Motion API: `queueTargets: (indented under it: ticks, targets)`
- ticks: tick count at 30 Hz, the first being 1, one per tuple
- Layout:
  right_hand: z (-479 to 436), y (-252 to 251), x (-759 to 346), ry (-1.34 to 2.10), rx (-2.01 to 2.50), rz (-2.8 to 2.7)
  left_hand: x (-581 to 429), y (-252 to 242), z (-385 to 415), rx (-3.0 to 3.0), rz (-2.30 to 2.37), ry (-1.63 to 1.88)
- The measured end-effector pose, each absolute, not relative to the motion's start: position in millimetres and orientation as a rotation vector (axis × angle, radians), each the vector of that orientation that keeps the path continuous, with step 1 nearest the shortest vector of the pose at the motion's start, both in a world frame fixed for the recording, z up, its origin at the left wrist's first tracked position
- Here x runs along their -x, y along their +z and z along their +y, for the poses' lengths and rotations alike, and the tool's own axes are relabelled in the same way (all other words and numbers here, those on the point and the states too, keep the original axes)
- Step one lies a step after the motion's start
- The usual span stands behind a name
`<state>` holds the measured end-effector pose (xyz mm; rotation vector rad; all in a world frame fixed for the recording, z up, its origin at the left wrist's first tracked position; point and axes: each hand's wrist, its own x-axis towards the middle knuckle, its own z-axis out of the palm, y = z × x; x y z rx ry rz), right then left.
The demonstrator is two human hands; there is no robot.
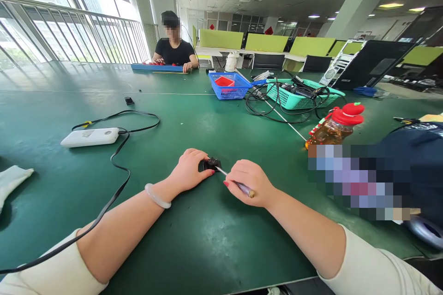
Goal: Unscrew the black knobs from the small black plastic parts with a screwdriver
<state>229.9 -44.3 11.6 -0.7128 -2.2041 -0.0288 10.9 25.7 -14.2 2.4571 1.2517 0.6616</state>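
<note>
On the green tabletop (207, 120), my left hand (188, 169) is closed around a small black part (212, 163), thumb and fingers pressing its sides. What kind of part it is I cannot make out. A screwdriver (246, 189) with a thin metal shaft and a translucent handle is gripped in my right hand (249, 183). It slants down to the left, its tip at the right side of the black part; whether it touches a screw is too small to tell.
A white power bank-like box (90, 137) with a black cord lies left. Ahead are a blue basket (231, 93) and a green basket (289, 99) of cables. A red-lidded bottle (332, 126) stands right. A person (176, 50) sits across the table behind a blue tray (157, 68).
</note>
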Motion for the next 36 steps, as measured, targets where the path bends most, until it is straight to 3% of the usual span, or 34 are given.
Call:
queueTargets:
  ticks: [25,31,36]
  targets:
    - [-45.8,11.9,-223.9,-0.344,0.68,-2.295,-11.6,-13.0,25.4,-2.422,1.27,0.678]
    - [-44.5,9.8,-226.2,-0.301,0.798,-2.246,-11.2,-14.5,25.9,-2.43,1.278,0.66]
    - [-38.6,4.6,-230.1,-0.065,0.986,-2.187,-11.0,-14.5,26.1,-2.436,1.279,0.674]
